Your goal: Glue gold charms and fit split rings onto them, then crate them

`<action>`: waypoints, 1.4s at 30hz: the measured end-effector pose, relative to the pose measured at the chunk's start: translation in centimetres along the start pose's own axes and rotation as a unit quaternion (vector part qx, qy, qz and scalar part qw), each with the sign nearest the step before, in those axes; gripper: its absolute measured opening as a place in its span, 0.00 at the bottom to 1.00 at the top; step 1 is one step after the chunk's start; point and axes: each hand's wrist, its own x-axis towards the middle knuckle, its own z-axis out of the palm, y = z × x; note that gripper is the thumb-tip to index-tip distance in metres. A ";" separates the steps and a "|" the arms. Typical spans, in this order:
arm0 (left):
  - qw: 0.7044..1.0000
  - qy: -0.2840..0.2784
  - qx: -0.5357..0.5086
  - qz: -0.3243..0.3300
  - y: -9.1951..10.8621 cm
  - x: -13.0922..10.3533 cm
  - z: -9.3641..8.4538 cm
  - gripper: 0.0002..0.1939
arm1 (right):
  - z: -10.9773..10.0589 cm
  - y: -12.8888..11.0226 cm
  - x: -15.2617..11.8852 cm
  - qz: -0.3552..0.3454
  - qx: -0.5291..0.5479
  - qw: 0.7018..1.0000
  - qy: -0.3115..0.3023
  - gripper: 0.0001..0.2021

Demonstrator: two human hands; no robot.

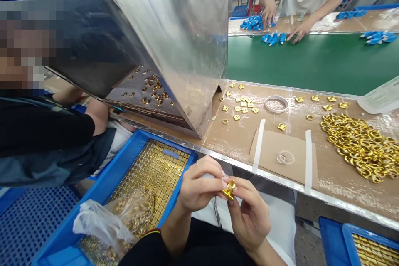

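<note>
In front of my lap, above the bench's near edge, both hands meet at a small shiny gold ring (pixel 230 189) with a flat squarish part. My right hand (pixel 252 214) pinches it between thumb and fingers from the right. The fingertips of my left hand (pixel 199 183) are closed together at its upper left side; whether they also hold something small there is hidden. On the bench just beyond lies a piece of cardboard (pixel 268 149) under two white tape strips, with a clear thin loop (pixel 285 157) on it.
A heap of gold rings (pixel 361 145) lies at right, with loose square gold pieces (pixel 245 110) and a tape roll (pixel 277 104) farther back. A metal hood (pixel 174 41) stands at left. Below is a blue crate (pixel 124 166) with a plastic bag (pixel 102 224). Co-workers sit left and across the green belt (pixel 296 58).
</note>
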 end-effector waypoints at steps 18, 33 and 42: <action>0.999 0.004 -0.030 0.010 0.5 -0.7 1.4 0.12 | -0.8 0.2 -0.1 0.022 0.029 0.999 0.010 0.05; 0.979 -0.004 -0.172 -0.111 0.5 -1.6 1.7 0.27 | 0.1 -0.8 -0.6 0.018 -0.052 0.997 0.049 0.09; 0.967 -0.016 -0.182 -0.176 0.9 -2.8 1.4 0.17 | -0.3 -1.4 -1.0 -0.039 -0.132 0.988 0.072 0.13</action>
